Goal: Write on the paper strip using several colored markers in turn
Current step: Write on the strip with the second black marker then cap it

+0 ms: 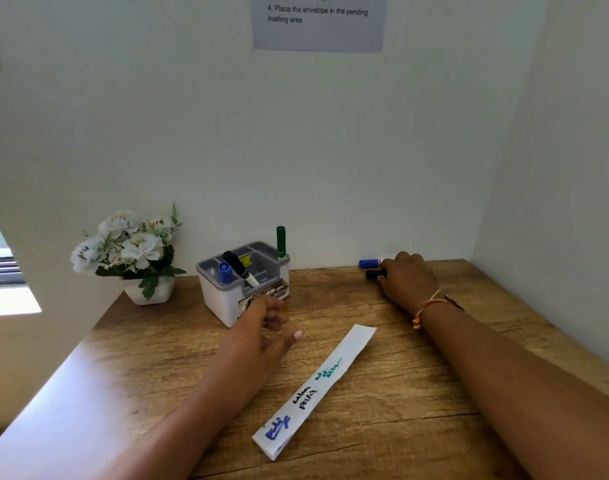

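Observation:
A white paper strip (317,386) lies diagonally on the wooden desk (417,393), with blue, black and green writing on it. My right hand (405,277) reaches to the back wall and closes on a black marker (375,274) lying there; a blue-capped marker (369,263) lies just behind it. My left hand (266,327) hovers empty with loosely curled fingers between the strip and a grey-and-white organizer (227,299). The organizer holds a blue marker (224,272), a black marker (239,266) and an upright green marker (281,242).
A white pot of white artificial flowers (133,254) stands at the back left of the desk. White partition walls close the back and right sides. A printed instruction sheet (318,20) hangs on the back wall.

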`<action>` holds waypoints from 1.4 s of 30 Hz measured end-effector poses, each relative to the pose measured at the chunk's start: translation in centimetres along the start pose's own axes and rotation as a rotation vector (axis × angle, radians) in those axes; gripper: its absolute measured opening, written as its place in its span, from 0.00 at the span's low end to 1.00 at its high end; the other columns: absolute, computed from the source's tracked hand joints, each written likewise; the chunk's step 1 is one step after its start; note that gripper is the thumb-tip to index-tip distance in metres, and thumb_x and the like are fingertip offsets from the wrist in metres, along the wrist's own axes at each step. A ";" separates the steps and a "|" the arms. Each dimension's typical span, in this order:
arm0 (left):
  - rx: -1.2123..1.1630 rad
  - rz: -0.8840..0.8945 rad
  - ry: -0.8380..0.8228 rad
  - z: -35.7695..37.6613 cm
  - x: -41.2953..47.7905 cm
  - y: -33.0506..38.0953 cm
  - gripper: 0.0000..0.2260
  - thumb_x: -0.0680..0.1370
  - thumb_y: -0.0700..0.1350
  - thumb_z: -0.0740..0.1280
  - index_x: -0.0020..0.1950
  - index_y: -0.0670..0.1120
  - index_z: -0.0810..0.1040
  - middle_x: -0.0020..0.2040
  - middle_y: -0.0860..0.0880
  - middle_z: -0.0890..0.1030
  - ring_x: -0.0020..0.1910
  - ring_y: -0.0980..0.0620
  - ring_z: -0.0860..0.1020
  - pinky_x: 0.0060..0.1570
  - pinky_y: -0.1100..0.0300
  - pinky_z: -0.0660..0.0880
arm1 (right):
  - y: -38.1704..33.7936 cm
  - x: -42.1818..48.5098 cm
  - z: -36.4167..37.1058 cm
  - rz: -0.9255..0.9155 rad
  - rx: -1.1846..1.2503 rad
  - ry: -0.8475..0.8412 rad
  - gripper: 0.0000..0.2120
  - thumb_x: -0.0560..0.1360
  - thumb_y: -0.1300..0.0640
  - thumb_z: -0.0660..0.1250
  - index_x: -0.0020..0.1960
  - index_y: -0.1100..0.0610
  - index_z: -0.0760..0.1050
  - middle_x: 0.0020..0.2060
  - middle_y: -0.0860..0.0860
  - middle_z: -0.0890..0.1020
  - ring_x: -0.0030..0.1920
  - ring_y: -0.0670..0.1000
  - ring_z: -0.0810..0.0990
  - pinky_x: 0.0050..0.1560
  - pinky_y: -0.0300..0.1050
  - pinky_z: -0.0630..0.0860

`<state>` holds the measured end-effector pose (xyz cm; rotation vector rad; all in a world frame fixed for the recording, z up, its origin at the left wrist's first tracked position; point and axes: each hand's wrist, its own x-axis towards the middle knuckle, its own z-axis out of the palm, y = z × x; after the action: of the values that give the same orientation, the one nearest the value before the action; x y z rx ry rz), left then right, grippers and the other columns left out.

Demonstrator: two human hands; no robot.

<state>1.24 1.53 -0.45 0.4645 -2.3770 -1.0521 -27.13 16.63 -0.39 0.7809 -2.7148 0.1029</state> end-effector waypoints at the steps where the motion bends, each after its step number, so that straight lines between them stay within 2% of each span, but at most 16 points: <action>1: 0.006 0.002 -0.005 0.0 0.0 0.0 0.19 0.75 0.55 0.71 0.63 0.59 0.68 0.53 0.62 0.77 0.53 0.64 0.76 0.47 0.70 0.73 | -0.2 -0.1 -0.1 -0.033 -0.013 -0.007 0.19 0.79 0.46 0.62 0.65 0.54 0.77 0.59 0.57 0.79 0.60 0.59 0.76 0.57 0.53 0.76; 4: 0.021 0.012 -0.013 0.0 0.0 0.0 0.19 0.76 0.55 0.70 0.64 0.58 0.69 0.53 0.62 0.77 0.53 0.64 0.76 0.48 0.69 0.73 | -1.1 -0.7 -1.3 -0.151 0.023 -0.069 0.17 0.79 0.45 0.63 0.63 0.53 0.78 0.56 0.55 0.80 0.57 0.57 0.78 0.53 0.50 0.76; 8: 0.016 0.033 -0.018 0.0 -0.2 0.1 0.18 0.76 0.56 0.69 0.64 0.58 0.70 0.53 0.62 0.77 0.53 0.65 0.76 0.47 0.70 0.73 | -3.1 -2.7 -4.8 -0.313 0.263 -0.136 0.11 0.80 0.47 0.64 0.59 0.50 0.75 0.53 0.52 0.81 0.52 0.53 0.80 0.49 0.49 0.77; 13: -0.040 0.042 -0.010 0.1 -0.5 0.4 0.15 0.77 0.56 0.67 0.63 0.59 0.71 0.52 0.62 0.78 0.52 0.65 0.77 0.50 0.67 0.76 | -6.0 -7.7 -8.7 -0.497 0.585 -0.209 0.11 0.80 0.48 0.66 0.61 0.43 0.77 0.46 0.42 0.83 0.43 0.40 0.82 0.46 0.40 0.80; 15: -0.084 0.061 -0.017 0.3 -0.6 0.6 0.14 0.78 0.57 0.66 0.63 0.60 0.71 0.51 0.60 0.79 0.51 0.63 0.78 0.50 0.63 0.79 | -6.7 -9.4 -9.1 -0.550 0.612 -0.265 0.05 0.80 0.48 0.65 0.54 0.38 0.77 0.41 0.40 0.81 0.39 0.38 0.81 0.41 0.36 0.78; 17: -0.136 0.084 -0.025 0.5 -0.8 0.7 0.11 0.79 0.56 0.64 0.62 0.59 0.73 0.48 0.59 0.82 0.49 0.60 0.81 0.49 0.58 0.81 | -7.1 -10.6 -9.0 -0.595 0.625 -0.264 0.10 0.81 0.49 0.64 0.42 0.37 0.72 0.37 0.40 0.78 0.37 0.40 0.78 0.36 0.35 0.72; 20: -0.253 0.062 -0.015 0.8 -0.9 1.0 0.09 0.81 0.51 0.65 0.60 0.54 0.75 0.46 0.57 0.83 0.45 0.57 0.83 0.46 0.55 0.83 | -7.3 -11.4 -8.4 -0.633 0.630 -0.247 0.15 0.81 0.49 0.63 0.37 0.38 0.69 0.32 0.41 0.75 0.34 0.43 0.74 0.33 0.36 0.66; 23: -0.315 0.035 -0.027 1.0 -1.0 1.2 0.04 0.81 0.44 0.66 0.54 0.51 0.79 0.43 0.52 0.85 0.43 0.55 0.84 0.45 0.57 0.82 | -7.2 -11.8 -7.9 -0.679 0.657 -0.232 0.09 0.81 0.50 0.63 0.44 0.41 0.77 0.33 0.38 0.77 0.35 0.41 0.74 0.34 0.34 0.67; 26: -0.354 0.021 -0.034 1.2 -1.0 1.3 0.04 0.80 0.42 0.67 0.51 0.50 0.80 0.42 0.49 0.85 0.42 0.52 0.84 0.44 0.57 0.82 | -6.9 -11.8 -7.4 -0.703 0.660 -0.197 0.10 0.81 0.49 0.63 0.54 0.49 0.81 0.39 0.45 0.82 0.39 0.44 0.77 0.37 0.37 0.69; 28: -0.365 0.036 -0.026 1.3 -1.0 1.4 0.04 0.80 0.41 0.68 0.52 0.49 0.80 0.42 0.49 0.85 0.43 0.51 0.84 0.44 0.57 0.82 | -6.6 -11.8 -7.4 -0.692 0.666 -0.189 0.10 0.81 0.47 0.62 0.55 0.47 0.81 0.38 0.43 0.82 0.37 0.44 0.77 0.36 0.39 0.70; 31: -0.381 0.047 -0.014 1.3 -0.9 1.5 0.04 0.79 0.41 0.68 0.53 0.48 0.80 0.43 0.49 0.85 0.44 0.50 0.84 0.46 0.56 0.82 | -6.5 -11.7 -7.7 -0.683 0.674 -0.209 0.08 0.81 0.46 0.62 0.54 0.39 0.80 0.33 0.38 0.78 0.35 0.42 0.75 0.33 0.35 0.67; 34: -0.412 0.026 0.027 1.1 -0.9 1.7 0.05 0.80 0.41 0.66 0.54 0.48 0.79 0.45 0.49 0.85 0.45 0.51 0.85 0.47 0.53 0.83 | -6.2 -11.6 -8.5 -0.626 0.681 -0.300 0.14 0.82 0.47 0.60 0.43 0.30 0.74 0.33 0.40 0.77 0.33 0.39 0.74 0.33 0.34 0.65; 35: -0.454 0.002 0.055 0.9 -0.8 1.7 0.05 0.81 0.40 0.65 0.54 0.47 0.78 0.46 0.49 0.85 0.46 0.51 0.85 0.47 0.53 0.83 | -5.9 -11.6 -9.0 -0.567 0.727 -0.348 0.16 0.83 0.49 0.58 0.42 0.30 0.73 0.34 0.41 0.77 0.34 0.39 0.74 0.35 0.36 0.67; 38: -0.613 -0.096 0.108 0.0 -0.4 1.8 0.06 0.82 0.39 0.61 0.58 0.41 0.74 0.53 0.46 0.85 0.52 0.51 0.85 0.49 0.53 0.83 | -4.3 -11.1 -9.3 -0.377 0.960 -0.451 0.13 0.84 0.54 0.56 0.59 0.36 0.71 0.42 0.45 0.82 0.40 0.42 0.78 0.41 0.40 0.75; 40: -0.672 -0.144 0.115 -0.4 -0.4 1.8 0.07 0.83 0.40 0.61 0.59 0.39 0.73 0.52 0.44 0.85 0.51 0.49 0.85 0.49 0.53 0.82 | -3.7 -10.6 -9.1 -0.290 1.135 -0.472 0.13 0.84 0.58 0.57 0.59 0.40 0.73 0.45 0.50 0.86 0.41 0.46 0.80 0.41 0.44 0.77; 42: -0.684 -0.190 0.118 -0.4 -0.4 1.7 0.07 0.83 0.41 0.61 0.58 0.40 0.74 0.48 0.43 0.85 0.46 0.49 0.85 0.47 0.53 0.82 | -3.6 -10.2 -8.8 -0.166 1.406 -0.546 0.13 0.84 0.60 0.57 0.55 0.49 0.79 0.46 0.53 0.86 0.41 0.49 0.81 0.40 0.45 0.77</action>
<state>1.64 2.59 0.93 0.4769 -1.7407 -1.7658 -14.58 20.13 4.62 1.4776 -2.6699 2.1534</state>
